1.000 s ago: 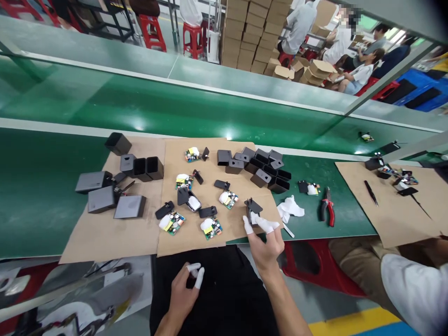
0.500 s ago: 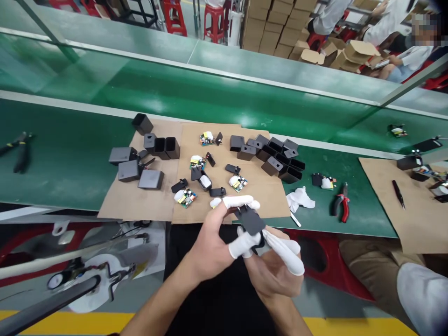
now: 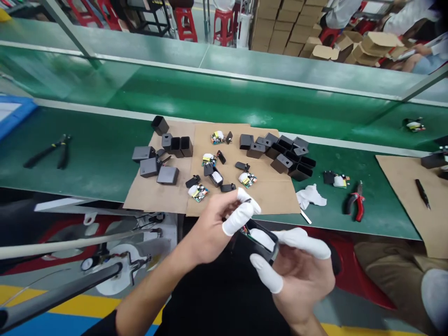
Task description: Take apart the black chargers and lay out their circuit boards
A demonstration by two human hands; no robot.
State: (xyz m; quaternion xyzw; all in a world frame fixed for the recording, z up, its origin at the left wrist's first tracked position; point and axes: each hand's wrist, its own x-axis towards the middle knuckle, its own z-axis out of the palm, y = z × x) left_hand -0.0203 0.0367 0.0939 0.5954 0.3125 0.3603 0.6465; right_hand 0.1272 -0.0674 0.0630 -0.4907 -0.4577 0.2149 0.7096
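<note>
My right hand (image 3: pixel 304 266) grips a black charger housing (image 3: pixel 275 255), thumb on the near side and fingers on the far side. A circuit board with a white block (image 3: pixel 262 239) sits inside its open top. My left hand (image 3: pixel 217 226) is closed at the housing's left end, thumb and fingers pinched around a black end cap (image 3: pixel 248 200). Only a thin dark edge of that cap shows between the fingertips. White finger covers are on several fingertips of both hands. Beyond them, circuit boards (image 3: pixel 198 192) and small black caps (image 3: pixel 228 187) lie on cardboard (image 3: pixel 273 196).
Black housings (image 3: pixel 168 175) stand at the left and more housings (image 3: pixel 301 171) at the right. Black-handled pliers (image 3: pixel 63 154) lie far left. To the right are a white cloth (image 3: pixel 311 196), red-handled pliers (image 3: pixel 357 203) and a tweezer-like tool (image 3: pixel 423 193). A co-worker's leg (image 3: pixel 385 266) is at lower right.
The flat black cap has tilted edge-on in my left fingers. My right hand has moved right and opened its grip wider around the housing, whose inside now shows. The view has shifted left.
</note>
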